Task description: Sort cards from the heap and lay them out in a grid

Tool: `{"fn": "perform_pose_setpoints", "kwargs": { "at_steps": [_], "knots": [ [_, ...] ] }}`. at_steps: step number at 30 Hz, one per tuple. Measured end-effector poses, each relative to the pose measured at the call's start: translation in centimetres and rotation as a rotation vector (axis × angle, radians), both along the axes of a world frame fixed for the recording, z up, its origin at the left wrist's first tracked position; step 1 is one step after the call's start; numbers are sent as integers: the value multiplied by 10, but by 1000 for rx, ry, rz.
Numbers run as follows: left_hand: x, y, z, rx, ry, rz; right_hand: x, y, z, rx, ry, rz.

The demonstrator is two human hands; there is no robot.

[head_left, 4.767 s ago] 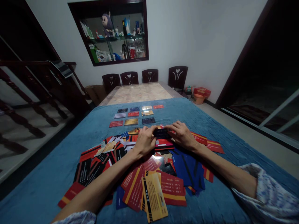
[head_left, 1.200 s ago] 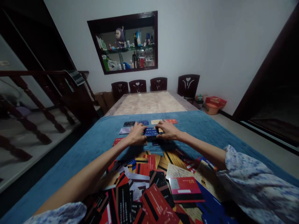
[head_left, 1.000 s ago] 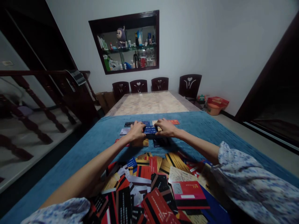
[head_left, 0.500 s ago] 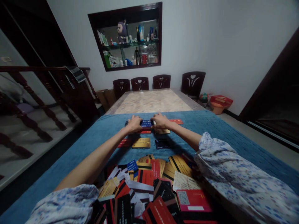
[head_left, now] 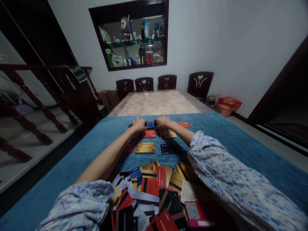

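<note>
Head view: left hand (head_left: 138,125) and right hand (head_left: 163,123) grasp a blue card (head_left: 150,125) by its ends, red card (head_left: 149,134) just nearer; right sleeve (head_left: 223,176) hides piled cards (head_left: 150,186).

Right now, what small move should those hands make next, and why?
Probably ease the left hand and right hand away from the blue card: it appears to lie flat between them on the cloth, just beyond the red card.

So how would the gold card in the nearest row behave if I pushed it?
The gold card lies flat, so it probably won't roll or tip. Its straight edges suggest it's stiff; its thinness suggests it's light.
</note>
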State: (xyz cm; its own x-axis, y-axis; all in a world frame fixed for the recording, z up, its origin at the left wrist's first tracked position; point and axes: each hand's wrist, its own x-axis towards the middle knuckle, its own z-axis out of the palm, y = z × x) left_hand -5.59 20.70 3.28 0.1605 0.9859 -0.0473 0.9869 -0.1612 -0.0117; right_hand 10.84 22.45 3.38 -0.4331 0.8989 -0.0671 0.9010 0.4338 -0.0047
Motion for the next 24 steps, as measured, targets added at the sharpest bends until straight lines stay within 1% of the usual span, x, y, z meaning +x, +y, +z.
{"fn": "perform_pose_setpoints", "kwargs": {
  "at_steps": [11,24],
  "knots": [
    [-3,17,-7,-66,21,9,-8,12,-5,-42,-26,15],
    [1,31,-9,-115,51,8,-13,20,-9,-34,-65,5]
  ]
}}
